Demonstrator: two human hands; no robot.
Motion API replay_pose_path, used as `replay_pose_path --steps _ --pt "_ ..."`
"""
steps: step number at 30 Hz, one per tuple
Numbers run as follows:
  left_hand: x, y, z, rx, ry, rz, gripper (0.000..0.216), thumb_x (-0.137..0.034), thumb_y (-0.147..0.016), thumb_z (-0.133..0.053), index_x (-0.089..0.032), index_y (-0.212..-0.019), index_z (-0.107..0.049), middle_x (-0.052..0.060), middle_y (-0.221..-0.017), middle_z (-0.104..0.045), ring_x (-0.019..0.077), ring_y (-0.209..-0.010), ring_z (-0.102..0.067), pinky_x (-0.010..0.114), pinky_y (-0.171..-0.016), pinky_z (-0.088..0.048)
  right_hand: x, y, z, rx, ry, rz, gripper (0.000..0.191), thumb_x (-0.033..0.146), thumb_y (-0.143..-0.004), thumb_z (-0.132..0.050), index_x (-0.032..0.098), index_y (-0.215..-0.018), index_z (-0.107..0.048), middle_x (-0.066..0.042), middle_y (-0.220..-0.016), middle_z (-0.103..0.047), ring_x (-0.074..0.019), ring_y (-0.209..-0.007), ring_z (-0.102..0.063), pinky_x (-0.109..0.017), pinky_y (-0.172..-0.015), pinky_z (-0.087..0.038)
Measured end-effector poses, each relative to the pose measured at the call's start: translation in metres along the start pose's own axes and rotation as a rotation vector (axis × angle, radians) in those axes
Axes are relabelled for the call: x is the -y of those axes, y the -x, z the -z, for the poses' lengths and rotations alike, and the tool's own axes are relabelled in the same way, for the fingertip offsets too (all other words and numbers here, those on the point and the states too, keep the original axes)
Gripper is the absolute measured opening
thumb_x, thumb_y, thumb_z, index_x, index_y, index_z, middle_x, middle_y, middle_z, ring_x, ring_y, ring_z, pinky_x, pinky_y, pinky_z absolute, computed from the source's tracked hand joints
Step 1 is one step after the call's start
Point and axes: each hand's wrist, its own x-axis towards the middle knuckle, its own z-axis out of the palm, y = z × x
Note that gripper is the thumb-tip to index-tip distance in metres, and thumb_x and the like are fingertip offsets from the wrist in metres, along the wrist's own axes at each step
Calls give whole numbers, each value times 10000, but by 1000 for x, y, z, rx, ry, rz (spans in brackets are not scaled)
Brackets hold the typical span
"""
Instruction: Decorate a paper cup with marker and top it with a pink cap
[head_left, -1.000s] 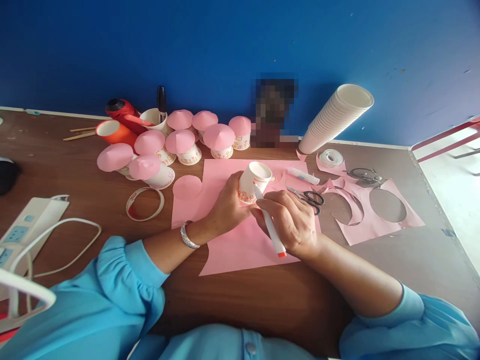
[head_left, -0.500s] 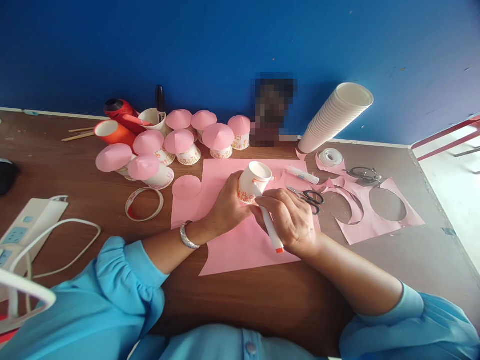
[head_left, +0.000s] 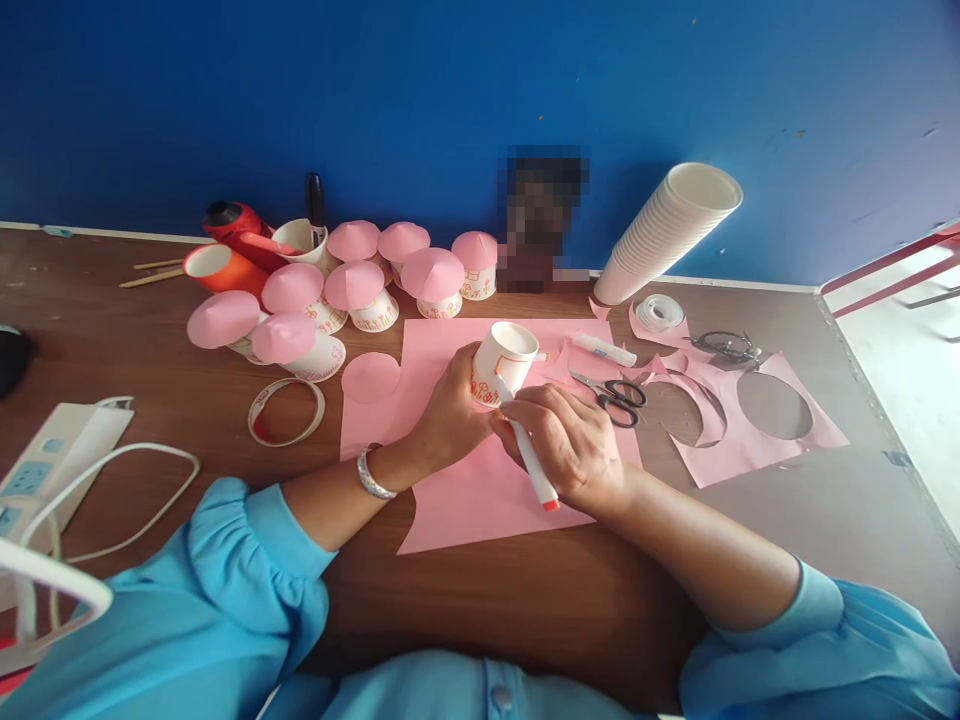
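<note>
My left hand (head_left: 450, 410) is wrapped round a small white paper cup (head_left: 507, 360) with orange drawings, held tilted above a pink paper sheet (head_left: 465, 480). My right hand (head_left: 574, 440) grips a white marker with an orange end (head_left: 529, 455); its tip touches the cup's side. A silver bracelet (head_left: 371, 473) sits on my left wrist. Both arms wear blue sleeves.
Several cups with pink paper caps (head_left: 360, 285) stand behind, by an orange cup (head_left: 214, 265) and a red bottle (head_left: 232, 222). A stack of white cups (head_left: 664, 235), tape roll (head_left: 660, 312), scissors (head_left: 615, 390), glue stick (head_left: 606, 350), cut pink paper (head_left: 757, 425) lie right; a power strip (head_left: 45, 455) left.
The marker and my right hand have shifted slightly left and down along the cup's side. The cup stays in my left hand.
</note>
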Motion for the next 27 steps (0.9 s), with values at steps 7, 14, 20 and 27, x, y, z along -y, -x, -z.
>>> replay_pose_path --steps 7,14,20,27 --pt "1 0 1 17 28 -25 526 -256 -737 -806 -248 -1173 -510 87 -1266 -662 285 -1081 -671 444 -895 -600 -1 0 1 12 -19 8 131 107 -981 -640 163 -1067 -560 -43 -818 -683 -169 -674 -629 -286 -603 -479" --pt "1 -2 2 13 66 -1 532 -287 -737 -845 -212 -1145 -511 88 -1207 -659 278 -1064 -667 409 -849 -583 -3 1 2 16 -38 15 145 109 -980 -646 162 -1086 -564 -49 -823 -687 -184 -701 -657 -292 -601 -494" --pt "1 -3 3 30 96 26 511 -250 -736 -860 -220 -1104 -507 49 -1176 -655 240 -1027 -656 383 -825 -570 -5 1 3 2 -20 -5 107 119 -1004 -614 170 -1080 -558 -51 -830 -693 -178 -695 -648 -294 -592 -497" --pt "5 -4 4 14 101 -21 489 -305 -756 -856 -223 -1072 -491 49 -1115 -670 222 -972 -663 375 -797 -575 -7 4 2 -5 -21 -21 127 117 -1007 -585 175 -1116 -554 -44 -825 -689 -180 -703 -653 -291 -588 -490"
